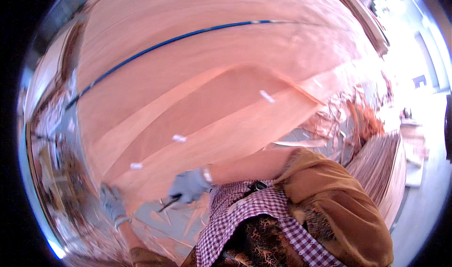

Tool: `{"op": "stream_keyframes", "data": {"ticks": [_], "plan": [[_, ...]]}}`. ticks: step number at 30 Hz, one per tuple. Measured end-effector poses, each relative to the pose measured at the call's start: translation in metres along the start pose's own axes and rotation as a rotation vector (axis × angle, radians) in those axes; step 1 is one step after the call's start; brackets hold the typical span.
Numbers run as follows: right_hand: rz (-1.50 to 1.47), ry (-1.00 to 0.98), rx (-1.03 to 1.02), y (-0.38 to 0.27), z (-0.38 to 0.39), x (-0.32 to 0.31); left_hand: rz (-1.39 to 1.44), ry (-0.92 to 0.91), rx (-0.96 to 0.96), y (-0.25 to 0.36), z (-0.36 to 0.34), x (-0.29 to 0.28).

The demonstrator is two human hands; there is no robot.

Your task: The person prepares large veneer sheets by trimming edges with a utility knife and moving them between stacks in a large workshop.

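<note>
One broad, thin tan sheet (pixel 221 147) spreads across the middle, a darker curved band crossing it. At the far left, a blue strip (pixel 188 34) begins just past the left edge and runs over the far part toward the right. By the near left corner is the left hand (pixel 112 202), grey-gloved, its fingers fairly straight and laid along the edge; blur hides whether they pinch it. Three small white patches dot the sheet: a near one (pixel 136 165), a middle one (pixel 179 138) and a far one (pixel 266 96). Just off the near edge, the right hand (pixel 190 186), also grey-gloved, is closed around a slim dark tool (pixel 170 203) pointing down and left. Next come a checked apron (pixel 254 203) and a brown sleeve (pixel 339 187). Beyond the right edge lie torn scraps (pixel 332 121), then a stack of sheets (pixel 379 173).
</note>
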State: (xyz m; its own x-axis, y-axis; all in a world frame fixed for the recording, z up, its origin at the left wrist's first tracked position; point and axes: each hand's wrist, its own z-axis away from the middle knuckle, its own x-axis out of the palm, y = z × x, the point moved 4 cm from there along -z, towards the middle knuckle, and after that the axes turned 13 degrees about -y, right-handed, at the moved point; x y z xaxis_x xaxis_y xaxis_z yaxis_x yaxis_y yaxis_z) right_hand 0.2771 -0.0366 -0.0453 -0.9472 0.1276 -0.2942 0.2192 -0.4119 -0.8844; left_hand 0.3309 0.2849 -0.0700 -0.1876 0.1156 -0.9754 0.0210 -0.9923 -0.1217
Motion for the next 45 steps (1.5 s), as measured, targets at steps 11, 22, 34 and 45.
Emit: {"op": "stream_keyframes", "data": {"ticks": [11,22,34,45], "plan": [[-0.758,0.96,0.259,0.096,0.44,0.166,0.395,0.123,0.994,0.456,0.125,-0.062],[-0.9,1.199,-0.139,0.1,0.548,0.159,1.466,-1.47,0.662,0.664,0.24,-0.09],[0.003,0.847,0.371,0.186,0.611,0.04,1.782,-0.747,0.567,0.682,0.201,-0.089],[0.569,0.237,0.778,0.232,0.572,-0.058,0.886,-0.297,0.552,0.71,0.142,-0.105]]}}
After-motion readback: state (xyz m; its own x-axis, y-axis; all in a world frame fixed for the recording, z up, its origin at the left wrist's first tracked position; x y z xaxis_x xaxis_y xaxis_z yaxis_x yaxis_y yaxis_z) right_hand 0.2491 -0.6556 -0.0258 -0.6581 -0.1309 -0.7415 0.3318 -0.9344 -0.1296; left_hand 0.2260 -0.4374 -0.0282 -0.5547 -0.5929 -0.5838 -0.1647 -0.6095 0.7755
